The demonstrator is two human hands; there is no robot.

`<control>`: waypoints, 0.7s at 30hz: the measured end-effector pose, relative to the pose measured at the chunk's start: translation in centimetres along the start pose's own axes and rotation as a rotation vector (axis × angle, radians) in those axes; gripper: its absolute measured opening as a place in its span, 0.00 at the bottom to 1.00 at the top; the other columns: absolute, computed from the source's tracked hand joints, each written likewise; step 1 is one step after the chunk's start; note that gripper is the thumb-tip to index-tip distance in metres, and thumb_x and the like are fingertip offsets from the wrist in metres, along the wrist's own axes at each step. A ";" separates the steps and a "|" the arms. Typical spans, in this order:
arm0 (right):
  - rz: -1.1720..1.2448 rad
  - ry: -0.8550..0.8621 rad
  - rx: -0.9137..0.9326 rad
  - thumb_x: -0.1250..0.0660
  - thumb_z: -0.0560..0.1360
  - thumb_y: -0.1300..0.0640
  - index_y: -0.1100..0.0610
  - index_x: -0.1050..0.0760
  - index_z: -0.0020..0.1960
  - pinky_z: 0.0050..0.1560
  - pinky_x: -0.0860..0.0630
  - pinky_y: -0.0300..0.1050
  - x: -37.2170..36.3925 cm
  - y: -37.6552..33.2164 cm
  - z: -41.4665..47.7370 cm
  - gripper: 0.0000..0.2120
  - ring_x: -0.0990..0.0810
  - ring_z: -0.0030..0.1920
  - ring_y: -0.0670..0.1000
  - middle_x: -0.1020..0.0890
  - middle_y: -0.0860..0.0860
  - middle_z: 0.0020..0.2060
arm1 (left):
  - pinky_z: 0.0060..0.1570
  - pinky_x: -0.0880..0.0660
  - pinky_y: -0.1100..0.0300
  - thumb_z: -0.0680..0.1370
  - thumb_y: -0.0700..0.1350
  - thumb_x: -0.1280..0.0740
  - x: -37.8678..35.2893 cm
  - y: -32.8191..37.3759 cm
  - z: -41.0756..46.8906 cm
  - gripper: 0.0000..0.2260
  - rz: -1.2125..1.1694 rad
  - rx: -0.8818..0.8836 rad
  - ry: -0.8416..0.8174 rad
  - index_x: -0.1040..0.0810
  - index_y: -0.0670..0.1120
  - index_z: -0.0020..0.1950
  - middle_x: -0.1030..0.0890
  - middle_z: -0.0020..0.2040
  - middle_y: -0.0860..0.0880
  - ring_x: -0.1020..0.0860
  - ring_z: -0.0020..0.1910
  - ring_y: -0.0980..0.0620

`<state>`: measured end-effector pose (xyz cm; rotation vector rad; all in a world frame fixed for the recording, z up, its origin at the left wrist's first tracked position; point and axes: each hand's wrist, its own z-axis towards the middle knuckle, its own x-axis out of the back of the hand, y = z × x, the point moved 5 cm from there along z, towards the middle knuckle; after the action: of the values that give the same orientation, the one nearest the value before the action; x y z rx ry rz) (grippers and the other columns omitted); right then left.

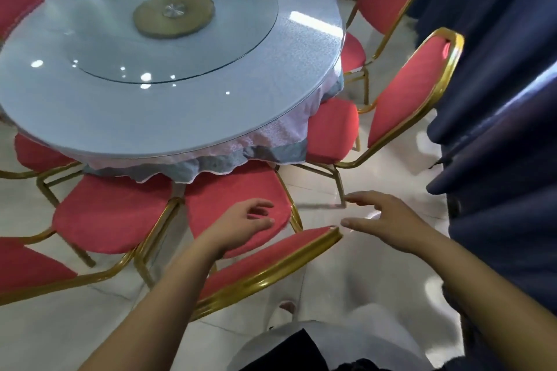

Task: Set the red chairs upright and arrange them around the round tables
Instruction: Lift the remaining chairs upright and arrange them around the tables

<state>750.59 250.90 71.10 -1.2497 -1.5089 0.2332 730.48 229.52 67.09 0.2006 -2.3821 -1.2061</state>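
1. The nearest red chair (223,190) stands upright at 6 o'clock of the round counter (150,120), its seat pointed at 12 o'clock under the cloth.
2. Its gold-framed backrest (271,259) is seen with the long axis running from 8 to 2 o'clock.
3. The left hand (244,220) is held over that seat, fingers loosely curled, nothing gripped.
4. The right hand (382,220) is spread open over the floor (376,280), just at 3 o'clock of the backrest's corner.
5. At least eight red chairs are counted around one counter, several cut by the edge.
6. One glass turntable (187,51) is carried by the counter.
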 end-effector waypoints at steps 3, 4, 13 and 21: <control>0.065 0.152 -0.060 0.28 0.67 0.32 0.36 0.24 0.61 0.62 0.27 0.48 5.5 3.4 -0.4 0.24 0.26 0.61 0.40 0.23 0.36 0.60 | 0.56 0.21 0.60 0.75 0.46 0.27 -4.1 5.4 4.2 0.19 0.003 -0.081 -0.085 0.23 0.56 0.65 0.20 0.57 0.54 0.21 0.54 0.59; 0.087 0.189 -0.067 0.28 0.66 0.32 0.33 0.24 0.60 0.62 0.26 0.48 7.2 4.7 -0.5 0.23 0.26 0.60 0.37 0.23 0.35 0.59 | 0.56 0.21 0.59 0.75 0.46 0.27 -5.6 7.3 5.6 0.21 0.004 -0.095 -0.100 0.25 0.57 0.67 0.20 0.57 0.53 0.20 0.54 0.58; 0.166 0.311 -0.071 0.33 0.62 0.23 0.30 0.28 0.62 0.60 0.24 0.45 22.3 18.5 0.2 0.30 0.24 0.62 0.42 0.23 0.35 0.62 | 0.62 0.24 0.48 0.73 0.51 0.26 -19.5 22.3 18.5 0.33 0.143 -0.156 -0.040 0.37 0.56 0.75 0.25 0.65 0.49 0.24 0.61 0.50; 0.163 0.216 0.002 0.30 0.64 0.32 0.24 0.28 0.54 0.50 0.30 0.32 33.8 25.4 4.3 0.20 0.33 0.54 0.21 0.26 0.24 0.53 | 0.57 0.21 0.44 0.66 0.53 0.23 -26.9 32.1 26.3 0.44 0.126 -0.168 0.143 0.42 0.57 0.77 0.34 0.71 0.48 0.25 0.63 0.45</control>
<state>767.10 290.06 71.74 -1.3524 -1.2239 0.1996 744.55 276.85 70.12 0.0780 -2.1261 -1.2796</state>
